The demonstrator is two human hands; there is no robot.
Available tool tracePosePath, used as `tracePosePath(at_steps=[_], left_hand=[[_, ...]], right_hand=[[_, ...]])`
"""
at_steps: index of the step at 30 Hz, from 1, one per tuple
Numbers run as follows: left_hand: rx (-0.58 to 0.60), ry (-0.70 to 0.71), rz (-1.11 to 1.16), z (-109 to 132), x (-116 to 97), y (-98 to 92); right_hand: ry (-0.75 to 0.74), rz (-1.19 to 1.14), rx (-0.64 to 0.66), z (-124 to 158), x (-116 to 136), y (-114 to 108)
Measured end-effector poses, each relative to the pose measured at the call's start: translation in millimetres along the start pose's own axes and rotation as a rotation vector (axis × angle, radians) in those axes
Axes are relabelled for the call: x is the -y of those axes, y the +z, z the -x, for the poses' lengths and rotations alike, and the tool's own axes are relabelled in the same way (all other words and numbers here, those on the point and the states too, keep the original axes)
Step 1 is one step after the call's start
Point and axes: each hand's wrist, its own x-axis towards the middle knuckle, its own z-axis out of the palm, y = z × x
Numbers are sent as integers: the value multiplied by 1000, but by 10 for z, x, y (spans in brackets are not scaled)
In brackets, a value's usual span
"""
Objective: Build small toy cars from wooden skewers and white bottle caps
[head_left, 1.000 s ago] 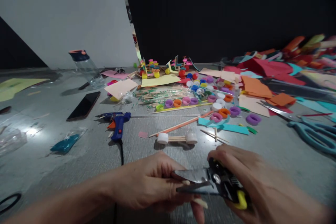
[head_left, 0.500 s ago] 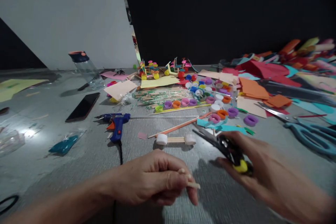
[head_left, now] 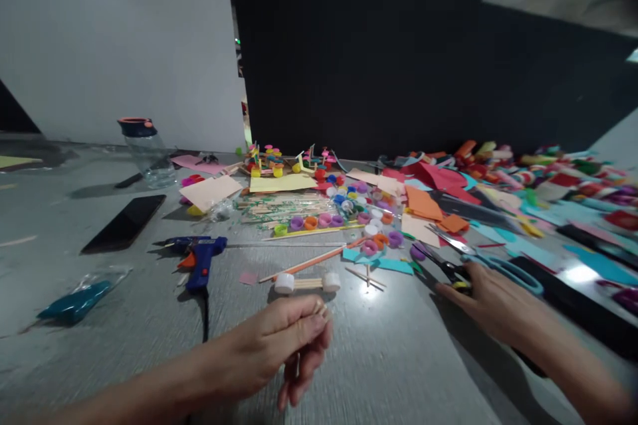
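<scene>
My left hand [head_left: 286, 345] hovers low over the grey table [head_left: 124, 319], fingers pinched on a short wooden stick piece [head_left: 321, 309]. Just beyond it lies a small axle of sticks with two white cap wheels [head_left: 308, 283]. My right hand [head_left: 486, 299] reaches out to the right, fingers wrapped on the black and yellow cutters [head_left: 448, 269], whose blades point left toward the bottle caps [head_left: 349, 216]. Large teal scissors [head_left: 503, 269] lie right beside that hand.
A blue glue gun [head_left: 197, 255] with its cord lies left of centre. A black phone [head_left: 124, 222], a clear bottle [head_left: 144, 153] and a teal bag [head_left: 74, 302] are on the left. Coloured paper sheets [head_left: 433, 202] and sticks [head_left: 284, 207] crowd the back and right.
My right hand has carried the cutters away from my left hand, out to the right and down toward the table. My left hand keeps the cut stick piece. The view has tilted up.
</scene>
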Motion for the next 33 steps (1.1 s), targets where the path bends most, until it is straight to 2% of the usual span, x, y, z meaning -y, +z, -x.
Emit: tracePosePath(at_steps=[5, 9, 12, 14, 17, 18, 20, 23, 25, 29, 33], left_hand=[[-1, 18, 12, -14, 70, 9], [-31, 56, 12, -21, 77, 29], [-53, 122, 5, -16, 24, 55], [-82, 167, -6, -7, -21, 70], [-114, 203, -24, 15, -66, 98], [-118, 207, -30, 23, -71, 106], [-119, 208, -48, 37, -69, 115], [-108, 198, -86, 50, -53, 96], [-94, 183, -91, 52, -46, 69], [-63, 108, -50, 36, -27, 24], [-36, 58, -4, 4, 15, 20]], right_hand=[[136, 96, 64, 11, 2, 126], [138, 100, 72, 18, 49, 94], [103, 70, 33, -22, 157, -11], [26, 5, 2, -29, 372, -168], [-187, -190, 61, 55, 937, -512], [-271, -282, 111, 98, 1159, -626], [-420, -618, 309, 170, 1573, -797], [-463, -745, 400, 194, 1967, -840], [-456, -799, 450, 172, 2057, -759], [-395, -1047, 533, 139, 2066, -582], [-423, -1101, 550, 141, 2079, -538]])
